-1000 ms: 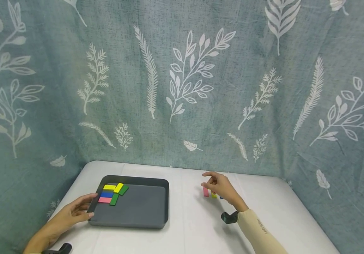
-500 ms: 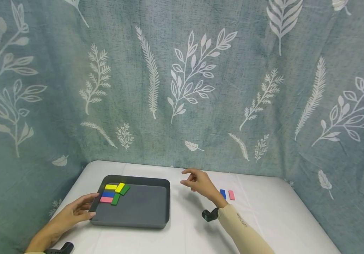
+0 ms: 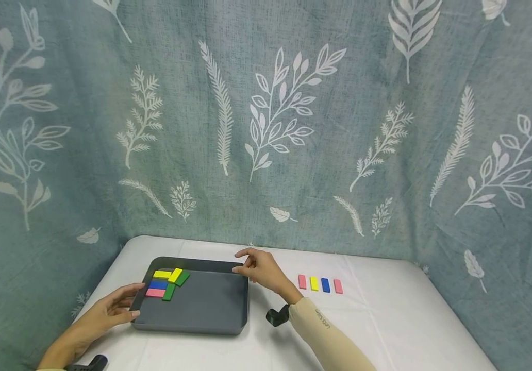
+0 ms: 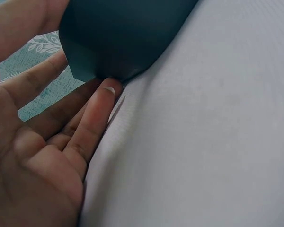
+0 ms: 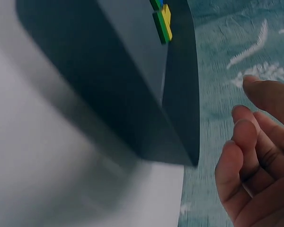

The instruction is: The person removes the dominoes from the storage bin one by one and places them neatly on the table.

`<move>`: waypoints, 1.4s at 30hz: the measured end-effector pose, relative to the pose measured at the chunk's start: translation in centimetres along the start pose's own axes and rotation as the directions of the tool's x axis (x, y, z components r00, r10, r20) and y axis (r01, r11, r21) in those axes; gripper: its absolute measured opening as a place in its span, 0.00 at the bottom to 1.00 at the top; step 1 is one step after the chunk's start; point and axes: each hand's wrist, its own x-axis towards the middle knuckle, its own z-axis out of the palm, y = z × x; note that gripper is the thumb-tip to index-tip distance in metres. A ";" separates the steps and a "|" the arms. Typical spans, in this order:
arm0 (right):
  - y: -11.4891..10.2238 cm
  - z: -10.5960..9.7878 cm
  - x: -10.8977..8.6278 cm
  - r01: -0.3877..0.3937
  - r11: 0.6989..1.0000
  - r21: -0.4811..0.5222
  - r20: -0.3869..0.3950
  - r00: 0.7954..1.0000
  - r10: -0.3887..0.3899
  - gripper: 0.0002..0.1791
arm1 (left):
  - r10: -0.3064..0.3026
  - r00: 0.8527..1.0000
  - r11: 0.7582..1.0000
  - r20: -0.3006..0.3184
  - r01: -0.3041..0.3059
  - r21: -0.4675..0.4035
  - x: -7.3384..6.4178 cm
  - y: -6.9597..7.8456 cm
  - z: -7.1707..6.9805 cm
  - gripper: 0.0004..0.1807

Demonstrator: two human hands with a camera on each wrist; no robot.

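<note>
A dark grey rectangular tray (image 3: 210, 309) stands on the left half of the table. At its far left inside lie small flat blocks: yellow (image 3: 175, 275), blue (image 3: 158, 284), pink (image 3: 155, 292) and green (image 3: 168, 292) ones. My left hand (image 3: 108, 309) rests at the tray's left edge, index finger and thumb spread along the rim; in the left wrist view its little finger (image 4: 92, 118) is by the wall's underside. My right hand (image 3: 263, 270) hovers at the tray's far right corner, thumb and index finger apart, nothing visible between them.
Right of the tray, a row of blocks lies on the white table (image 3: 386, 319): pink (image 3: 302, 282), yellow (image 3: 314, 283), blue (image 3: 325, 285) and another pink one at its right end. A teal leaf-patterned curtain (image 3: 266, 206) borders the table behind and at both sides.
My right hand has moved left from above the row of blocks to the tray's far right corner, uncovering the whole row. My left hand stays at the tray's left edge.
</note>
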 end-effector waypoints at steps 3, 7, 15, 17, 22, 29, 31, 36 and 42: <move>-0.7 1.1 0.5 0.006 1.000 -0.003 0.005 1.000 -0.006 0.21 | -0.006 1.000 1.000 0.000 0.006 0.000 0.0 -0.2 0.1 0.42; -1.5 2.4 1.2 0.016 1.000 -0.001 0.018 1.000 -0.016 0.21 | -0.010 1.000 1.000 -0.014 0.010 0.019 0.0 -0.2 0.1 0.43; -2.7 5.0 2.6 0.033 0.999 -0.001 0.069 0.997 -0.033 0.23 | 0.006 1.000 1.000 -0.020 -0.005 0.030 0.0 0.0 0.1 0.42; -3.0 5.5 2.9 0.035 0.999 0.000 0.079 0.996 -0.035 0.23 | 0.007 1.000 0.999 -0.019 -0.007 0.033 0.0 0.0 0.0 0.42; -3.6 6.8 3.6 0.037 0.999 0.003 0.102 0.994 -0.037 0.23 | 0.005 1.000 0.999 -0.020 -0.004 0.034 0.0 -0.2 0.0 0.42; -3.7 8.5 4.4 0.018 1.000 0.010 0.120 0.993 -0.019 0.23 | 0.001 1.000 1.000 -0.026 0.000 0.029 0.0 -0.3 -0.1 0.42; -3.6 9.0 4.8 0.010 1.000 0.009 0.122 0.992 -0.011 0.22 | 0.003 1.000 1.000 -0.028 -0.002 0.029 0.0 -0.3 0.0 0.42; -3.3 10.1 5.6 -0.005 1.000 -0.023 0.122 0.993 0.008 0.21 | 0.004 0.999 1.000 -0.035 -0.003 0.031 -0.1 -0.3 0.2 0.42; -3.3 10.9 6.4 -0.025 0.997 -0.071 0.143 0.989 0.035 0.21 | 0.002 0.999 1.000 -0.035 -0.001 0.021 0.1 -0.3 0.1 0.42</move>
